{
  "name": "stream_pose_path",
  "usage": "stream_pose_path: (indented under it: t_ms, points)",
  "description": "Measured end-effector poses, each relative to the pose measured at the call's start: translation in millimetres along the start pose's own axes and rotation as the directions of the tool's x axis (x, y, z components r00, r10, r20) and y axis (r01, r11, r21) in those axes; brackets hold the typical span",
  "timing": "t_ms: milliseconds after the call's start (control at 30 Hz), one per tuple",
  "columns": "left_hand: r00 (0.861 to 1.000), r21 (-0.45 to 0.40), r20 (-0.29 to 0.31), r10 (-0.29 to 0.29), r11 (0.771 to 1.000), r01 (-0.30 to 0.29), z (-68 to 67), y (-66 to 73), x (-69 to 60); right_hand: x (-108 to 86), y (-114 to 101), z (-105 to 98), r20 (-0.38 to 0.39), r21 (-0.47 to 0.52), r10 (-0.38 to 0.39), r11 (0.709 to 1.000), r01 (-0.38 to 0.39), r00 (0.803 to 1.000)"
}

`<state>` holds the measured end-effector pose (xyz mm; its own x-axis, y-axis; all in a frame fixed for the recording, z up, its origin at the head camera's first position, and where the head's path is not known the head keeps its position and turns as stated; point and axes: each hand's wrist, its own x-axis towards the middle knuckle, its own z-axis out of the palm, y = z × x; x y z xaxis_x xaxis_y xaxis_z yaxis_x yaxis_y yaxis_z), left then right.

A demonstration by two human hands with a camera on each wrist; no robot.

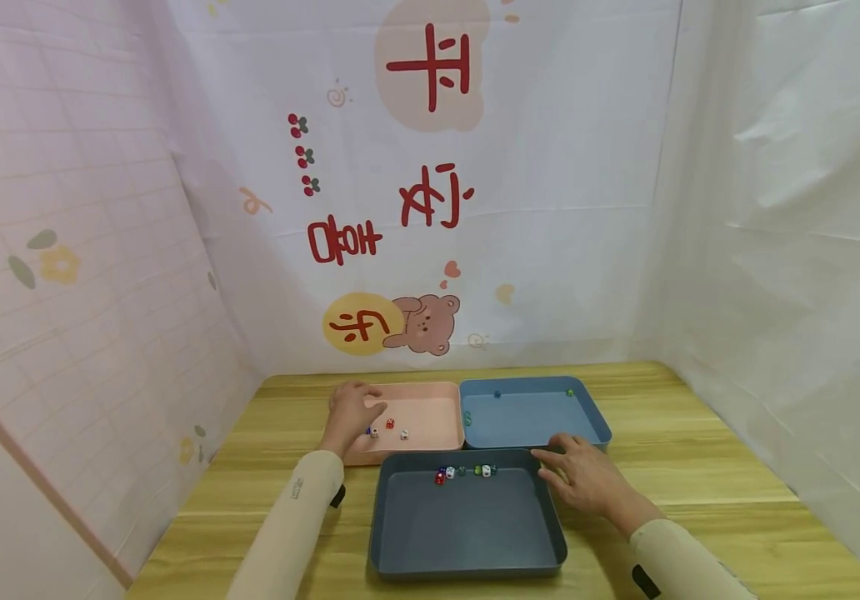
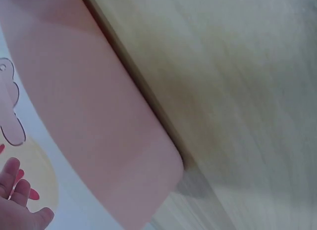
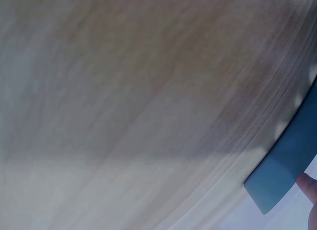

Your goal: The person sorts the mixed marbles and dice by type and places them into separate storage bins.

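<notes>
My left hand is over the left part of the pink tray, thumb and fingers apart, with nothing visible between them. Beside it in that tray lie a red die, two white dice and a blue die. My right hand hovers by the back right corner of the dark grey tray, fingers extended. Along that tray's back wall sit several small dice, among them a red die and a white die. In the left wrist view, loosely bent fingers show at the lower left.
A blue tray stands right of the pink one, holding a green die, a blue die and teal dice. All three trays stand close together on a wood-grain table. White printed cloth hangs behind.
</notes>
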<state>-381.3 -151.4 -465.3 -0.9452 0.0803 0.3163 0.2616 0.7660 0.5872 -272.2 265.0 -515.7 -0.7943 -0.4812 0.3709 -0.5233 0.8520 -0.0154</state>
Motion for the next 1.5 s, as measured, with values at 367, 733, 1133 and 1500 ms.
stream_pose_path:
  t_ms: [367, 733, 1133, 1500]
  points:
    - [0.993, -0.067, 0.091, 0.075, 0.995, -0.069, 4.4, 14.7, -6.6, -1.0, 1, -1, 0.007, -0.012, -0.001, 1.0, 0.001, 1.0]
    - [0.974, -0.137, 0.172, 0.146, 0.983, -0.123, 9.9, 37.4, -15.1, -1.3, 1, -1, 0.004, -0.021, -0.004, 1.0, 0.004, 1.0]
    - [0.956, -0.162, 0.235, 0.174, 0.977, -0.138, 18.2, 45.5, -27.9, 0.0, 0, -3, -0.001, -0.011, -0.011, 1.0, 0.011, 1.0]
    - [0.922, -0.142, 0.304, 0.24, 0.968, -0.205, 29.8, 48.5, -45.2, -1.0, -1, -2, 0.014, -0.023, 0.002, 1.0, -0.001, 1.0]
